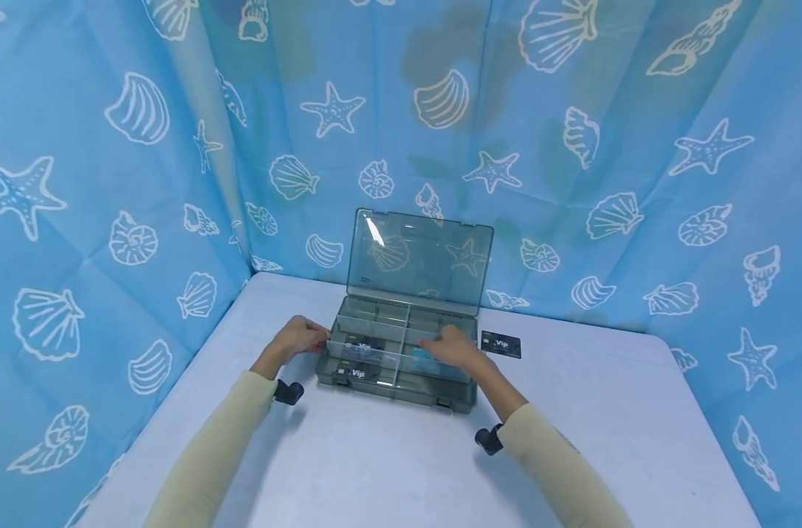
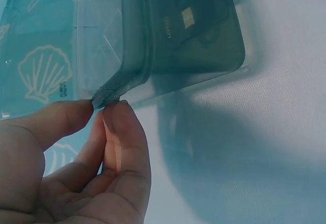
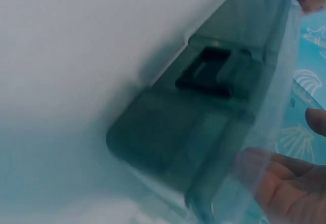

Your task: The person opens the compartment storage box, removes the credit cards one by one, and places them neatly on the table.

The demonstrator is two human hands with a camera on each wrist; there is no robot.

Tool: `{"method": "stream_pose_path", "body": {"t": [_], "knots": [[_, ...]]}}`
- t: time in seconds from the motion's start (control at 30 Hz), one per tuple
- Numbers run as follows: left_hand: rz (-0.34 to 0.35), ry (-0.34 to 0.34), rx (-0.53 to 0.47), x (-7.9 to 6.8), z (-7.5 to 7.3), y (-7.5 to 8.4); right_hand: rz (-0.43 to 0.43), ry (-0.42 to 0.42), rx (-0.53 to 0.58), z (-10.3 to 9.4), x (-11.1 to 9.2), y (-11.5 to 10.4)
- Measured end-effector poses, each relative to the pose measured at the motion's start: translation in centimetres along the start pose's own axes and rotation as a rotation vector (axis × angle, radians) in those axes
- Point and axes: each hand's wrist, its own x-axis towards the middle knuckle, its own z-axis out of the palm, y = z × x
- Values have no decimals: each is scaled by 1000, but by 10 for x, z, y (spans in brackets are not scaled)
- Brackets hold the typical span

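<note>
A translucent grey-green compartment box point(image 1: 394, 392) stands on the table with its lid point(image 1: 420, 257) raised. The left hand point(image 1: 299, 336) pinches the box's left rim between thumb and fingers, as the left wrist view shows closely. Over the right middle compartment reaches the right hand point(image 1: 450, 345), its fingertips down inside, above a light-blue card point(image 1: 427, 354). In the right wrist view the thumb is apart from the fingers point(image 3: 270, 178), which show partly through a clear wall. Dark "Vip" cards lie in the left middle compartment and in the front left one point(image 1: 357, 372).
Another dark "Vip" card point(image 1: 501, 344) lies on the white-covered table point(image 1: 387, 469), just right of the box. Blue curtains point(image 1: 401, 132) printed with shells and starfish hang behind and at both sides. Small black cameras point(image 1: 288, 392) are worn at both wrists.
</note>
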Motion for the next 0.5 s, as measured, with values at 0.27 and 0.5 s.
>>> {"method": "stream_pose_path", "body": {"t": [0.27, 0.5], "knots": [[4, 9, 8, 0, -1, -1, 44, -15, -58, -8, -2, 10], [-25, 13, -2, 2, 1, 0, 47, 13, 107, -2, 3, 13]]}}
